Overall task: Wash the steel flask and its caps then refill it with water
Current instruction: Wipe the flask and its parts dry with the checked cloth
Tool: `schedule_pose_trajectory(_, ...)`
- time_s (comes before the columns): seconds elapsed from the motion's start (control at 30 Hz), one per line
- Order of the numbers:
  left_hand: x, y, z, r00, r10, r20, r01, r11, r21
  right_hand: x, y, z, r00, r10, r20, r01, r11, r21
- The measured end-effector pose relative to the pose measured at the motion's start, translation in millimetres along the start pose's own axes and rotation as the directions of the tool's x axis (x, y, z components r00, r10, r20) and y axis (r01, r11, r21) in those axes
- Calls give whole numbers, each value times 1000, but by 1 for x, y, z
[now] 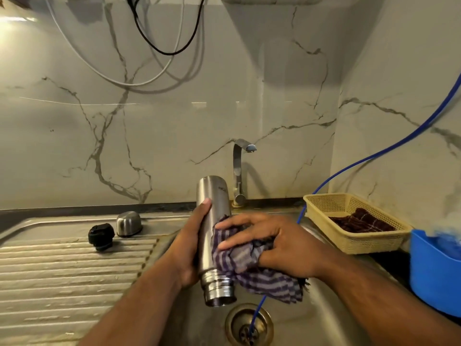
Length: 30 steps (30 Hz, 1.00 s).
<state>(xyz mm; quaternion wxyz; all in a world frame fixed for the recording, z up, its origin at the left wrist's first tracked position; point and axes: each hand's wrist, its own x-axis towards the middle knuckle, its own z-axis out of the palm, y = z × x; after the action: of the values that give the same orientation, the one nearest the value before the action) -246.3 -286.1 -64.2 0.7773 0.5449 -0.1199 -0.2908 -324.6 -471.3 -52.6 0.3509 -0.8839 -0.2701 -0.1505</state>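
Left hand (190,248): fingers wrapped round steel flask (212,216), thumb up its side, forearm rising from lower left. Right hand (274,243): fingers splayed, clutching striped cloth (252,268) against the flask. Flask tilted, mouth down, over sink (299,320). Black cap (101,236) and steel cap (129,223) on drainboard (62,270).

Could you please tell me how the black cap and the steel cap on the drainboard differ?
The black cap is dark and matt; the steel cap is shiny metal. The black cap is stepped, with a narrower end; the steel cap is a smooth dome. Both rest on the drainboard.
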Motion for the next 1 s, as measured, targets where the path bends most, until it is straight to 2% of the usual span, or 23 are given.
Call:
schedule_pose_trajectory(0.1,5,-3,3,998,19,-53,-18,1000,14,0,11,1,948,107,-299,-106,994,20)
schedule_pose_trajectory(0.13,6,-3,5,999,30,-45,-29,999,24,0,9,3,935,112,-336,-113,993,18)
schedule_pose_trajectory(0.17,5,-3,6,999,18,-28,-17,999,28,0,5,4,953,79,-294,-83,997,-1)
schedule_pose_trajectory(0.23,5,-3,4,1000,-25,6,25,999,27,-1,-6,6,999,-23,-40,21,999,-38)
schedule_pose_trajectory(0.27,5,-3,2,999,-39,23,39,999,30,-2,-9,6,996,-54,69,57,998,-41)
schedule_pose_trajectory(0.3,4,-4,2,998,-51,48,50,998,31,-2,-8,5,994,-62,86,64,998,-27)
schedule_pose_trajectory(0.33,3,-4,3,996,-56,65,54,998,36,-1,-3,1,999,-32,-5,32,999,-5)
schedule_pose_trajectory(0.37,2,-6,5,996,-51,73,48,998,44,-1,4,-4,985,32,-170,-29,999,21)
schedule_pose_trajectory(0.43,-2,-7,11,995,-53,82,47,996,76,0,13,-10,865,119,-488,-133,991,6)
schedule_pose_trajectory(0.47,-2,-7,13,995,-51,80,44,995,93,0,11,-9,848,105,-519,-132,991,-15)
schedule_pose_trajectory(0.5,-3,-7,14,994,-67,85,60,995,81,0,8,-8,895,63,-442,-87,996,-34)
schedule_pose_trajectory(0.53,-2,-7,14,992,-89,89,85,995,51,-1,5,-5,958,0,-286,-16,998,-55)
schedule_pose_trajectory(0.57,-3,-5,14,992,-101,81,99,995,30,-2,1,-3,991,-63,-115,55,996,-73)
schedule_pose_trajectory(0.6,-2,-4,12,993,-96,70,94,995,33,-3,-1,-3,995,-101,-26,98,992,-85)
schedule_pose_trajectory(0.63,0,-3,9,993,-87,74,83,995,54,-2,4,-7,993,-92,-76,86,993,-78)
schedule_pose_trajectory(0.67,1,-3,9,994,-77,78,71,994,87,-1,10,-13,972,-52,-230,38,997,-64)
schedule_pose_trajectory(0.73,-1,-4,10,994,-64,89,49,985,164,-1,15,-21,855,22,-518,-82,992,-94)
schedule_pose_trajectory(0.77,-3,-5,12,994,-59,90,42,981,188,-2,13,-22,845,14,-534,-90,989,-117)
schedule_pose_trajectory(0.8,-3,-5,12,994,-58,94,39,981,190,-3,12,-21,890,-23,-455,-41,991,-131)
schedule_pose_trajectory(0.87,-2,-7,12,994,-61,87,47,986,163,-5,5,-15,985,-96,-147,82,992,-94)
schedule_pose_trajectory(0.9,-1,-7,10,996,-57,73,46,987,153,-5,3,-14,992,-93,-80,87,994,-66)
schedule_pose_trajectory(0.93,1,-7,7,997,-56,62,46,988,150,-5,6,-15,989,-64,-136,60,998,-36)
schedule_pose_trajectory(1.0,0,-8,7,996,-71,60,61,984,167,-4,13,-17,908,-10,-419,-16,998,-59)
